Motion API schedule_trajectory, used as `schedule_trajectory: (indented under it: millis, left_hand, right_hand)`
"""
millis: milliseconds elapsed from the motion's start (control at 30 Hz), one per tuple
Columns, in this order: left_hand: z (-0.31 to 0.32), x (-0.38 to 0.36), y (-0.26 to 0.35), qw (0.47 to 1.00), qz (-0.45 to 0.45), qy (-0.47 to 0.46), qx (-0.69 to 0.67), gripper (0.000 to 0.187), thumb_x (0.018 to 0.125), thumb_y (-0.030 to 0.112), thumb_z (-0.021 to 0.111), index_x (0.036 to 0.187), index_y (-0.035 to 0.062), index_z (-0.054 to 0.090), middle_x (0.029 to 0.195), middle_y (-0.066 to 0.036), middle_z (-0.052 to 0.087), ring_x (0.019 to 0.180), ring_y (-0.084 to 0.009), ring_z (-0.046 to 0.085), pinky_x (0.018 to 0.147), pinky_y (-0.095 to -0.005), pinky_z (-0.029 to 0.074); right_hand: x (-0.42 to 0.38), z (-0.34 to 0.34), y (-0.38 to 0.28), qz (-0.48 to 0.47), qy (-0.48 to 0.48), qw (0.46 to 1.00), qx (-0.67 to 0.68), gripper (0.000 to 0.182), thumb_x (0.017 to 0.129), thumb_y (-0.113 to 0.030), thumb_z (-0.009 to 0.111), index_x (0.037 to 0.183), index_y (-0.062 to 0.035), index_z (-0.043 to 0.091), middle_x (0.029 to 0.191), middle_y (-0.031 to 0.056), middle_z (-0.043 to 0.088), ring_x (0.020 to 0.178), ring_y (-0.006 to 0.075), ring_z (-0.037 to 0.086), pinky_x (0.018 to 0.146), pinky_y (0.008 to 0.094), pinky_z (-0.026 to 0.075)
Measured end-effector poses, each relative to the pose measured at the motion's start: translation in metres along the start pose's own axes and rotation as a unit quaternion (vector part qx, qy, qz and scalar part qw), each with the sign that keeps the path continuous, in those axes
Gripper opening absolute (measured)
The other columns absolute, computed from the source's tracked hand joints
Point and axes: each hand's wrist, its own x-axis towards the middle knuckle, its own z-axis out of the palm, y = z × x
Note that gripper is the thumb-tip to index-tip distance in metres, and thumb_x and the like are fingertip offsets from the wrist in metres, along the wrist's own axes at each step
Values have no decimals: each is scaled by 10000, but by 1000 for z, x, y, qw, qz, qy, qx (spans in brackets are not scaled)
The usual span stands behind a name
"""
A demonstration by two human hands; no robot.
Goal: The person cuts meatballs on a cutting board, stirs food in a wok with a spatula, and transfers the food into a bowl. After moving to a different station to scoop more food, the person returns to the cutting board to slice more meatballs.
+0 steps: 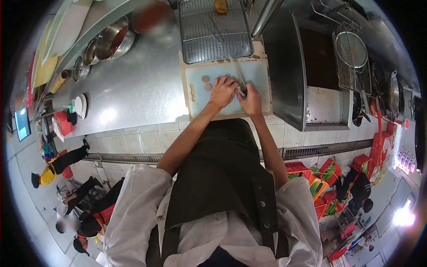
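My right hand (251, 101) is wrapped round the dark handle of a knife (239, 71), whose blade points away from me over the cutting board (194, 70). Close beside the blade, my left hand (223, 92) rests on the board with its fingers curled down. Whatever lies under those fingertips is mostly hidden; only a small pale bit shows between the hands. Two round brownish slices (205, 78) lie flat on the board, left of my left hand.
Beyond the board stands a metal tray with a wire rack (195, 33), holding thin tongs (215, 30) and a browned food piece (220, 6). Steel bowls (126, 48) line the counter (142, 84) at left. A fryer (327, 104) with a strainer (351, 50) is at right. Other people are behind.
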Motion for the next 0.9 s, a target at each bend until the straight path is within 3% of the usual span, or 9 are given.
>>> schedule_trajectory:
  millis: [67,167,267,367,467,633,733,833,900]
  left_hand:
    - [-6,3,-1,1000,1,-12,-3,317,828,165,694,1142,190,657,1206,-16,606,1237,-249,500,1005,-470,358]
    - [-13,7,-4,999,33,20,6,290,833,191,699,1120,177,661,1170,-19,631,1188,-242,540,988,-459,368]
    - [-13,10,-1,998,61,5,20,310,857,205,678,1165,188,660,1163,-12,635,1155,-239,545,981,-453,366]
    - [-13,21,3,999,15,-39,-32,239,884,234,663,1112,168,688,1166,-42,643,1126,-271,569,971,-469,383]
    - [-10,33,8,989,-54,-35,-131,193,903,258,657,1047,141,711,1126,-71,650,1071,-298,602,943,-479,412]
    - [9,50,5,993,-25,29,-111,204,927,260,625,1071,154,722,1049,-73,633,1010,-319,611,891,-461,439]
    - [6,51,10,986,-89,88,-108,192,884,274,662,1027,163,725,1095,-59,607,1043,-315,572,905,-485,413]
    - [-23,40,11,986,-131,91,-44,229,850,264,689,1057,171,713,1132,-55,595,1077,-312,563,934,-481,406]
    - [-34,33,2,989,-140,6,-42,243,831,239,691,1063,167,706,1143,-75,596,1097,-316,573,941,-479,426]
  right_hand:
    - [0,-7,-2,-7,1,1000,-13,421,772,-196,808,1019,2,530,946,222,657,898,429,654,736,471,510]
    - [3,-24,1,96,-18,994,44,375,830,-224,744,1059,2,551,922,224,681,896,413,673,780,505,509]
    - [9,-36,11,100,55,992,55,374,857,-263,728,1057,9,567,865,239,688,848,424,685,754,504,514]
    - [19,-36,24,93,82,987,99,353,863,-282,758,976,-19,551,620,132,620,518,275,645,532,404,495]
    - [22,-40,33,114,56,990,56,436,885,-337,721,1092,8,553,828,292,670,821,494,659,713,533,503]
    - [20,-38,40,156,112,981,26,446,894,-332,710,1113,15,535,831,306,662,835,511,646,719,553,496]
    - [16,-35,42,127,137,982,-1,431,898,-311,699,1117,23,535,836,304,662,844,496,653,733,550,498]
    - [11,-31,31,102,138,985,-13,388,888,-282,704,1095,5,546,836,282,668,863,487,652,719,540,502]
    - [6,-30,23,100,115,988,-25,374,883,-265,702,1097,0,547,837,273,670,853,478,654,718,538,503]
